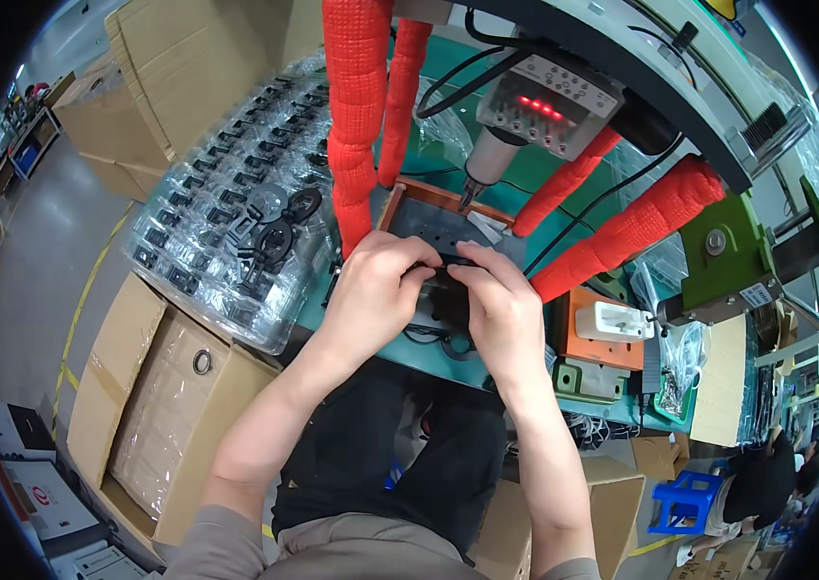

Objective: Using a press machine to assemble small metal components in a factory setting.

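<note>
While both your hands meet over the near part of the work area, you look partway through one piece — not finished, judging by the pinch. Your left hand (371,290) and right hand (503,304) each have thumb and fingertips nearly closed, together gripping a small dark piece (445,264); it sits between your fingertips, in front of the tray (392,208) with the reddish-brown rim, mostly hidden, so can't tell what exactly is joined or aligned. The driver tip (468,193) hangs beyond your fingers, apart from them, so any driving step seems not under way at this moment. Wider count: the clear plastic trays (182,208) at your left carry many small black parts in rows, with loose round black parts (275,242) heaped on top. Whether those are done or waiting — can't tell from here. At your right, the white block (614,322) sits on the orange fixture (574,333), with neither hand on it. Left to do, as far as one can judge: complete the piece in your fingers, then let go; nothing visible confirms a final count.
</note>
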{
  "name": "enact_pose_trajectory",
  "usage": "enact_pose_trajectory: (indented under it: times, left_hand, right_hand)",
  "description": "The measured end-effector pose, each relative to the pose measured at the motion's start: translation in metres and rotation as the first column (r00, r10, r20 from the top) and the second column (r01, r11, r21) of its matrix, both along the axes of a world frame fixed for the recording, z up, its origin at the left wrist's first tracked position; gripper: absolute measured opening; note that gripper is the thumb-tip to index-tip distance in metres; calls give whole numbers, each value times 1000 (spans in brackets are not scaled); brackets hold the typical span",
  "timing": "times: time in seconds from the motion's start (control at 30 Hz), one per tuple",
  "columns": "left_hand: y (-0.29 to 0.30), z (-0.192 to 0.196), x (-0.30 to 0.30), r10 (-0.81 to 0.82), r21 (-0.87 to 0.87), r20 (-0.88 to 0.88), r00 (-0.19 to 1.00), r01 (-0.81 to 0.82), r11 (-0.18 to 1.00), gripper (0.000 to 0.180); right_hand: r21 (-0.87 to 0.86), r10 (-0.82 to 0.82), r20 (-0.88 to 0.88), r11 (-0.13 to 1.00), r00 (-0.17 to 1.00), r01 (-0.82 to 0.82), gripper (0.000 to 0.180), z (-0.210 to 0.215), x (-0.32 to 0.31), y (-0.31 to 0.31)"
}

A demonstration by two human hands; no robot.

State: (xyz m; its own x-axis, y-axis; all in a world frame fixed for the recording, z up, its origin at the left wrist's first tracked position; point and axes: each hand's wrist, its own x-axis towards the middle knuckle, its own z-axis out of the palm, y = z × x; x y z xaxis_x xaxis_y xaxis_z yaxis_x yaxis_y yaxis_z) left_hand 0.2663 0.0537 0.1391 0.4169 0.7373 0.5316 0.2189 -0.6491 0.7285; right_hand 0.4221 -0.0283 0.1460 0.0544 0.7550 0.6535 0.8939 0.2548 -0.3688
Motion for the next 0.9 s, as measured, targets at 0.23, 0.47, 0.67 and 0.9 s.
enact_pose_trajectory:
  times: [0.23,0.47,0.67,0.9]
  left_hand:
    - [5,-6,3,8,66,-8,1000,-8,998,13]
    - [1,5,0,43,97,-194,980,-25,995,13]
    - [-11,0,-2,78,276,-120,990,-42,960,19]
    - [-49,-40,-5,17,368,-51,999,3,930,28]
  right_hand:
    - [-68,53,-10,996,999,-54,24,3,6,-2]
    - [-136,73,-43,988,996,-79,28,-1,7,-2]
    - [-111,67,1,992,998,-67,27,-3,6,-3]
    - [-106,90,-43,990,995,-94,25,-5,13,-4]
